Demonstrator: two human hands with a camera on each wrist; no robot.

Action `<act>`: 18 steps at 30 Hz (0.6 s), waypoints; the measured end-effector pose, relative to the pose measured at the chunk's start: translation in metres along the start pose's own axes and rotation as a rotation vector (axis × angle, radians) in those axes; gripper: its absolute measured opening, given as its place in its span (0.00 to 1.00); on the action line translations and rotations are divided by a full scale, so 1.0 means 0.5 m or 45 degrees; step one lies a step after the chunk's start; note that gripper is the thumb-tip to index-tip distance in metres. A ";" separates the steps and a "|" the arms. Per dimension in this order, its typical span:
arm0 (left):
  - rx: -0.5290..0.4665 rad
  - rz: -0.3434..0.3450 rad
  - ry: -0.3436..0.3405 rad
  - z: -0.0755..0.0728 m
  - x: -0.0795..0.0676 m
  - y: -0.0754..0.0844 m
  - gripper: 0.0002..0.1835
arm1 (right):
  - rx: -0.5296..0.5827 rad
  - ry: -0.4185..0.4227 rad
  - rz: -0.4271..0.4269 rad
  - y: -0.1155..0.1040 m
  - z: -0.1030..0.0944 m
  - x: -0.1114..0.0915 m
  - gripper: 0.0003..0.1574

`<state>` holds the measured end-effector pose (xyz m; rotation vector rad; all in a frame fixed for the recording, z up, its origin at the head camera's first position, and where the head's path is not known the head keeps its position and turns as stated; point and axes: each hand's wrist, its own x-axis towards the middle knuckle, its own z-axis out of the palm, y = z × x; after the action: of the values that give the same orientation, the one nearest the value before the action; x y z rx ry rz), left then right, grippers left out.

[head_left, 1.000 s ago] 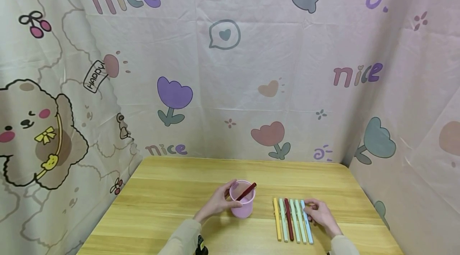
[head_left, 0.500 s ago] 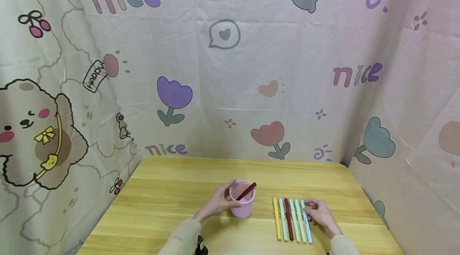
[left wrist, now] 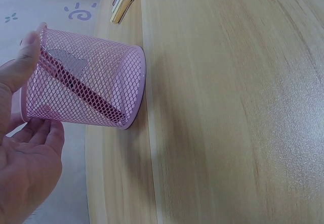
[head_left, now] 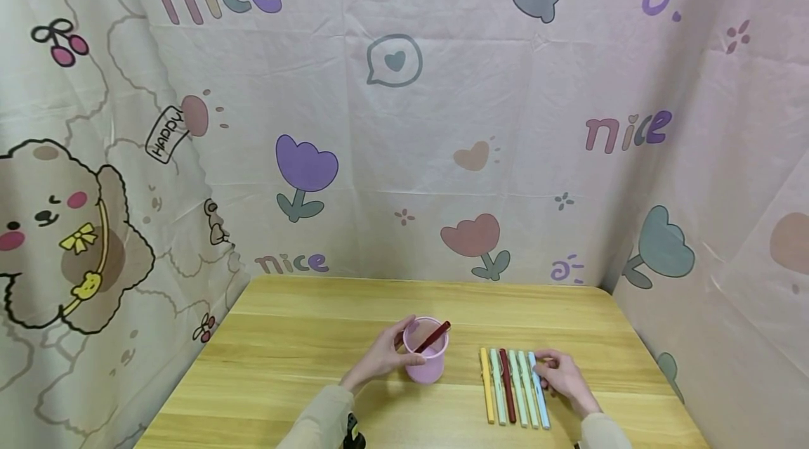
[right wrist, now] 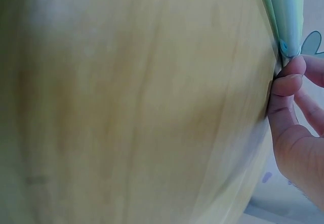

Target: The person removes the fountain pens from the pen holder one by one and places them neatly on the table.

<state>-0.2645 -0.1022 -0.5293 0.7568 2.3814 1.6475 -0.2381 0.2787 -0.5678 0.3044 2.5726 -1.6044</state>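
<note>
In the head view, my left hand (head_left: 382,358) grips a pink mesh pen holder (head_left: 426,372) near its rim. The left wrist view shows the thumb at the rim and the other fingers around the far side. Inside, a dark red pen (head_left: 436,335) leans with its end above the rim. On the right, my right hand (head_left: 562,375) pinches the upper end of a light blue pen (head_left: 540,396), the rightmost in a row lying on the table. In the right wrist view, thumb and finger meet at the tip of that pen (right wrist: 287,19).
Left of the blue pen lie a yellow pen (head_left: 487,389), several pale green pens (head_left: 518,389) and another dark red pen (head_left: 508,389), side by side. They rest on a wooden table (head_left: 303,343). A printed curtain (head_left: 392,140) hangs behind the table and along both sides.
</note>
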 end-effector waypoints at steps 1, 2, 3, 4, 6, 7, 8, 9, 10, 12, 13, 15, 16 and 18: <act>0.006 -0.001 0.001 0.000 0.000 0.000 0.49 | -0.001 0.003 0.002 0.000 0.000 0.000 0.27; 0.009 -0.002 0.002 0.000 0.000 0.000 0.49 | -0.008 0.002 0.000 0.000 0.000 0.000 0.27; 0.010 -0.003 0.003 0.000 0.000 0.000 0.49 | -0.008 0.005 0.003 -0.001 0.000 0.000 0.27; 0.010 -0.004 0.002 0.000 0.000 0.000 0.50 | -0.008 0.009 0.006 -0.001 0.000 0.000 0.27; 0.009 -0.004 0.003 0.000 0.000 -0.001 0.50 | -0.010 0.010 0.006 -0.002 0.001 0.000 0.27; 0.006 -0.004 0.004 0.000 0.000 -0.001 0.50 | -0.011 0.007 0.003 -0.002 0.001 0.000 0.27; 0.000 -0.003 0.005 0.001 0.001 -0.002 0.50 | -0.012 0.008 0.000 -0.002 0.001 -0.001 0.27; -0.003 -0.002 0.006 0.001 0.000 -0.002 0.50 | -0.009 0.011 0.002 -0.002 0.001 -0.001 0.27; -0.006 0.000 0.007 0.001 0.000 -0.002 0.50 | -0.011 0.012 0.000 -0.003 0.002 -0.001 0.27; -0.012 0.002 0.010 0.001 0.000 -0.003 0.49 | -0.014 0.016 -0.004 -0.004 0.002 -0.002 0.28; -0.014 0.003 0.009 0.001 0.000 -0.003 0.49 | -0.011 0.022 -0.002 -0.005 0.003 -0.003 0.28; -0.016 0.002 0.006 0.001 -0.001 -0.002 0.50 | -0.016 0.031 -0.002 -0.006 0.004 -0.005 0.27; -0.013 0.001 0.005 0.000 -0.001 -0.002 0.50 | -0.016 0.037 -0.003 -0.007 0.004 -0.005 0.27; -0.008 0.001 0.004 0.000 -0.001 -0.002 0.50 | -0.021 0.043 -0.013 -0.009 0.004 -0.007 0.27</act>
<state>-0.2642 -0.1028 -0.5302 0.7546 2.3768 1.6569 -0.2358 0.2745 -0.5642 0.3205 2.6150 -1.5946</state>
